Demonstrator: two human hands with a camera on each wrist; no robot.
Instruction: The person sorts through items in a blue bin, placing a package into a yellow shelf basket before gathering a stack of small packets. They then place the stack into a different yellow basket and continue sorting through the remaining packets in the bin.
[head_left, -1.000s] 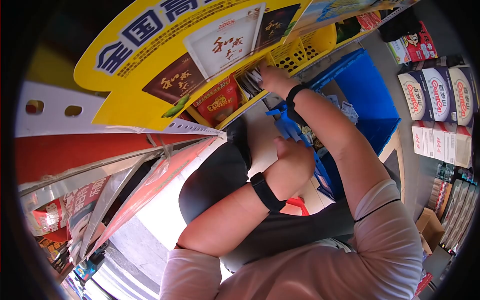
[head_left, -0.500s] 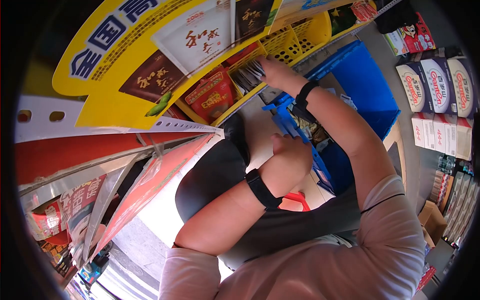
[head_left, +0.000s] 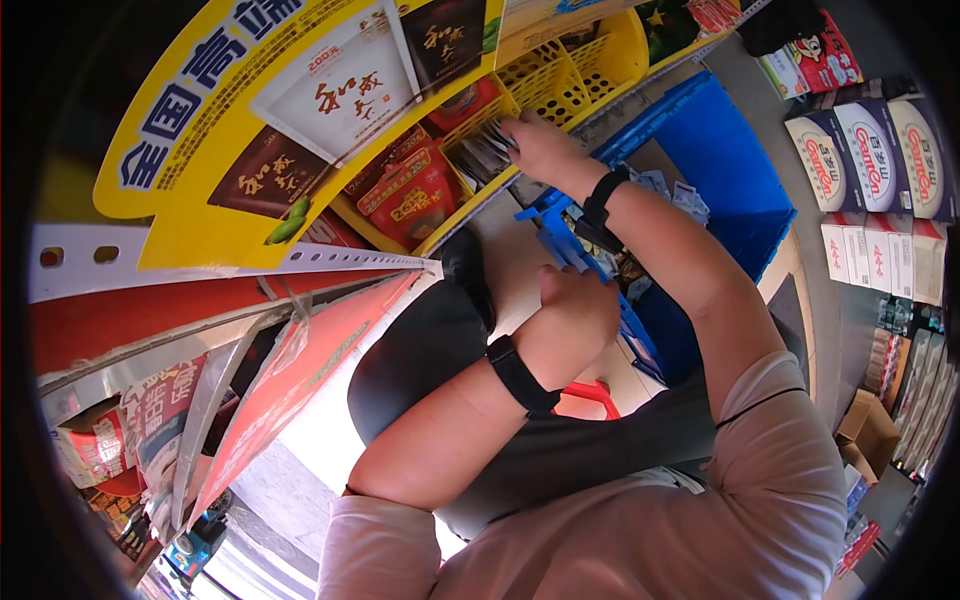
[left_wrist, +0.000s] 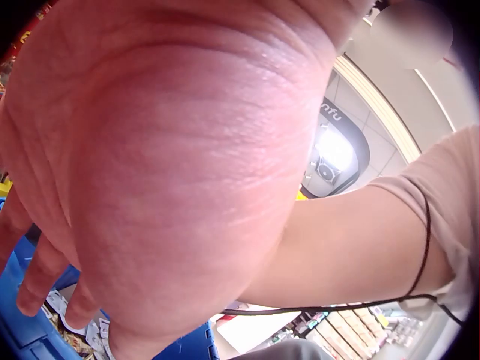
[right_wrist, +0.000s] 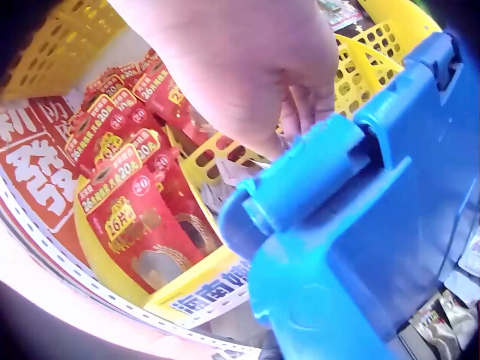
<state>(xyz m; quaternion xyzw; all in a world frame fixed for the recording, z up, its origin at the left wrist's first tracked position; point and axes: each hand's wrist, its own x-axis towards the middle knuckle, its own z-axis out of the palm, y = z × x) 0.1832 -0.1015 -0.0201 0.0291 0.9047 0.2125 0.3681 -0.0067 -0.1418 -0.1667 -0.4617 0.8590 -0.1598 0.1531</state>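
In the head view my right hand reaches into a compartment of the yellow basket, its fingers bent at the upper edges of thin whitish packets. From the right wrist the fingers curl down among these packets; the blue crate's edge hides part of them. My left hand hangs by the near side of the blue crate. In the left wrist view its fingers are loosely spread above the crate, holding nothing. Small packets lie inside the crate.
Red snack bags fill the compartment beside the packets. A large yellow sign overhangs the basket at the left. My dark-trousered knee is below it. Stacked drink cartons stand at the right.
The view has shifted, so sign and basket sit further left. My right hand stays at the whitish packets, which now stand lower in their compartment. The left hand has hardly moved.
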